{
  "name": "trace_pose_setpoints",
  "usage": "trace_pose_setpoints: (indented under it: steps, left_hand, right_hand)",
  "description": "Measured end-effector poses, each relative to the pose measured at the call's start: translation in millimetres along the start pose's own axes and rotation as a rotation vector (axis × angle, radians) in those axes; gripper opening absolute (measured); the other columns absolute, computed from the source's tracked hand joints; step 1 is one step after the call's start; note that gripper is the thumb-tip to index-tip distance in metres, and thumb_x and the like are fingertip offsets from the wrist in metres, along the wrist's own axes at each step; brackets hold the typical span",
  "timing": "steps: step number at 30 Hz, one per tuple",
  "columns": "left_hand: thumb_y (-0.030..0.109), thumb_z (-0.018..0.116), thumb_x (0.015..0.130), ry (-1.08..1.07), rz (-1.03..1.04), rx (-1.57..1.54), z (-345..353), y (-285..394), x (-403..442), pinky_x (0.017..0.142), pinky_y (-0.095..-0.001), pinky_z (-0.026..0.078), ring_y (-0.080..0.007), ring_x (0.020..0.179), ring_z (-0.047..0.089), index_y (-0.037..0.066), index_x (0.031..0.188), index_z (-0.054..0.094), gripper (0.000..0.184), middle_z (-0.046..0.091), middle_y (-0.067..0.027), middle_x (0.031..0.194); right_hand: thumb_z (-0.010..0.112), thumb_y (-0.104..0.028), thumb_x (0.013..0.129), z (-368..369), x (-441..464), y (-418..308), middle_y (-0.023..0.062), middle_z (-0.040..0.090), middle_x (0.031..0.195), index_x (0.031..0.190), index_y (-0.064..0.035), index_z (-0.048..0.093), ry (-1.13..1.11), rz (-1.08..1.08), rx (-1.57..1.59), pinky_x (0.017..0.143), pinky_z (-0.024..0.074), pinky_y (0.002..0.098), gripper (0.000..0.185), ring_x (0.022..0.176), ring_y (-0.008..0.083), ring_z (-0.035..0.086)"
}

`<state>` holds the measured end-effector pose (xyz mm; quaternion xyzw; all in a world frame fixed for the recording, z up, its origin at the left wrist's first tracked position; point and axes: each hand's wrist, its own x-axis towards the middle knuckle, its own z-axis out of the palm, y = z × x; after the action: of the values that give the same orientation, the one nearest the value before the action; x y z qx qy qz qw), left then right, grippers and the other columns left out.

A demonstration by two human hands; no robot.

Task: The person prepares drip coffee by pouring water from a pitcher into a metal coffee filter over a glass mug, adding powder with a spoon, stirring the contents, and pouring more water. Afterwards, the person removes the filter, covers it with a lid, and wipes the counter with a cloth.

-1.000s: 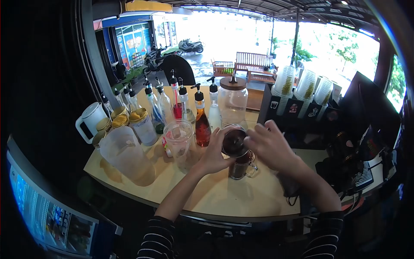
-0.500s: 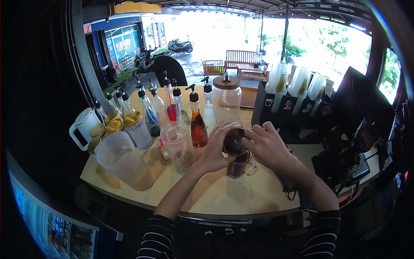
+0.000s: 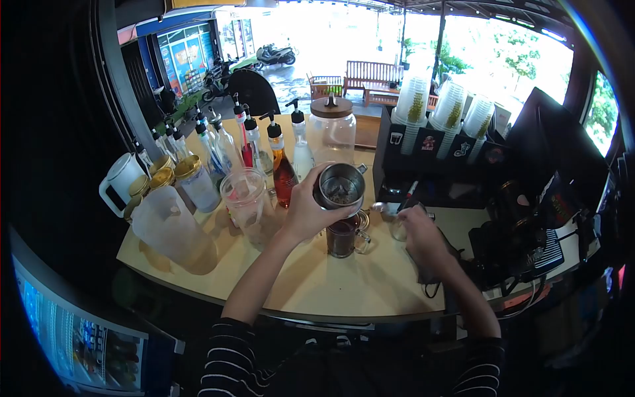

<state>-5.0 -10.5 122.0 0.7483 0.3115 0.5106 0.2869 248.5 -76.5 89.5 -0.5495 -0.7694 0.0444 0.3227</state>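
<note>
My left hand (image 3: 307,212) is wrapped round a small metal cup (image 3: 342,185), tilted so its inside shows, with dark bits at the bottom. Just below it stands a glass mug (image 3: 341,239) of dark liquid, its handle to the right. My right hand (image 3: 421,231) is closed to the right of the mug, by a small clear container (image 3: 399,228). A spoon (image 3: 380,207) extends left from its fingers. Left of the mug is a clear plastic jar (image 3: 248,205).
Pump bottles (image 3: 283,172) and gold-lidded jars (image 3: 193,182) line the back left, beside a large translucent pitcher (image 3: 173,228) and a white jug (image 3: 124,180). A wooden-lidded glass jar (image 3: 333,135) stands behind. Stacked cups (image 3: 448,109) fill a black holder at right.
My right hand has left the cup's opening and moved right and down, with a spoon now showing. My left hand still holds the cup, now tipped more towards the camera. The whole view has shifted slightly.
</note>
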Motion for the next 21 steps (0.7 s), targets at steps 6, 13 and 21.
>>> trace_pose_setpoints:
  steps: [6, 13, 21]
  left_hand:
    - [0.022, 0.088, 0.060, 0.071, 0.003, 0.019, 3, -4, 0, 0.090, -0.0322, 0.051, -0.0201, 0.099, 0.066, 0.000, 0.123, 0.051, 0.076, 0.066, -0.0134, 0.107]
    - [0.022, 0.088, 0.060, 0.066, -0.040, 0.034, 0, -5, -3, 0.091, -0.0325, 0.051, -0.0209, 0.100, 0.065, -0.003, 0.124, 0.048, 0.080, 0.065, -0.0153, 0.108]
    - [0.009, 0.086, 0.062, 0.026, -0.105, -0.004, 1, -5, -11, 0.097, -0.0328, 0.048, -0.0184, 0.109, 0.059, -0.001, 0.126, 0.046, 0.076, 0.059, -0.0115, 0.116]
  right_hand:
    - [0.049, 0.004, 0.080, 81, -9, 30, 0.0224, 0.050, 0.104, 0.108, 0.0021, 0.050, -0.180, 0.072, 0.007, 0.081, 0.0477, 0.0489, 0.028, 0.095, 0.0423, 0.057]
    - [0.052, 0.006, 0.076, 110, -14, 36, 0.0235, 0.047, 0.106, 0.111, 0.0044, 0.047, -0.181, 0.051, -0.048, 0.083, 0.0475, 0.0470, 0.035, 0.102, 0.0402, 0.053]
    - [0.051, 0.007, 0.077, 98, -17, 24, 0.0203, 0.050, 0.103, 0.106, 0.0025, 0.051, -0.192, -0.010, -0.109, 0.086, 0.0462, 0.0437, 0.030, 0.103, 0.0355, 0.052]
